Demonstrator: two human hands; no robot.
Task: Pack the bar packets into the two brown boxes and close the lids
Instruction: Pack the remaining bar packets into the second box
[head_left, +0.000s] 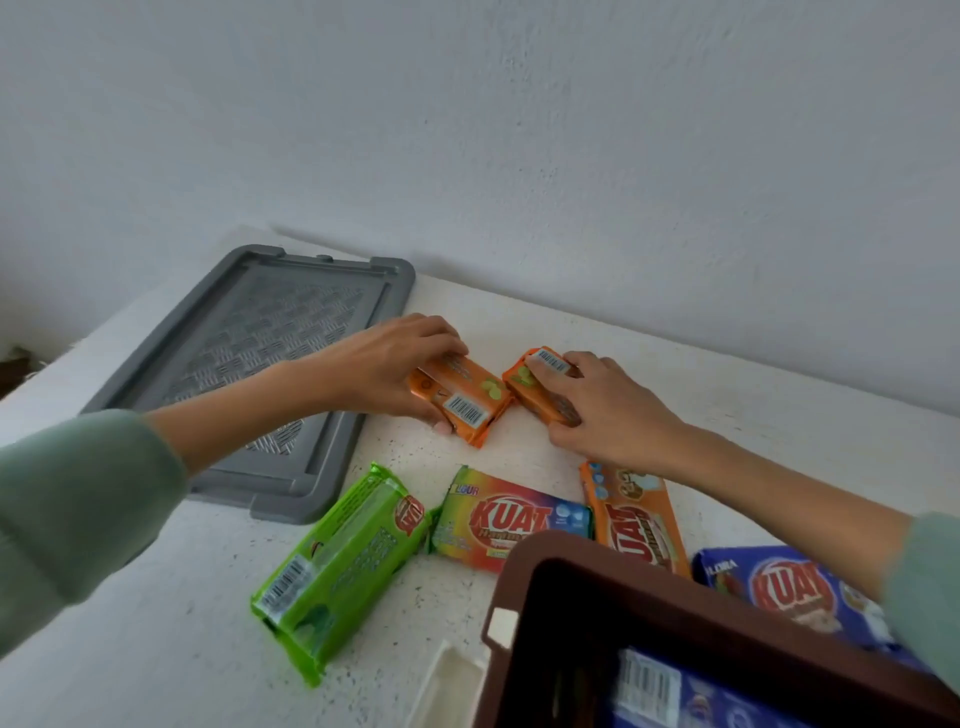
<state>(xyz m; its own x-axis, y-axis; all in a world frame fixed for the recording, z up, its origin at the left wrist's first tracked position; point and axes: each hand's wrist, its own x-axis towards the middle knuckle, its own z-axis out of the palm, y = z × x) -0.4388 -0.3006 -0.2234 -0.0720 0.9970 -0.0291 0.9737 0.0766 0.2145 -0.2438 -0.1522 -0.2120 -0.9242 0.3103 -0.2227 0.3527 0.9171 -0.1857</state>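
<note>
Our left hand (382, 364) grips the left packet (462, 397), our right hand (602, 415) the right packet (519, 383), both on the table (156, 597) well beyond the box (524, 561). We should lift them level and lay them flat inside.

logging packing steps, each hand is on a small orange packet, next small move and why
Likely lift both and carry them to the open brown plastic box. The left hand grips one small orange bar packet, the right hand grips the other orange packet, and the box seems to have room beside its blue packet.
</note>
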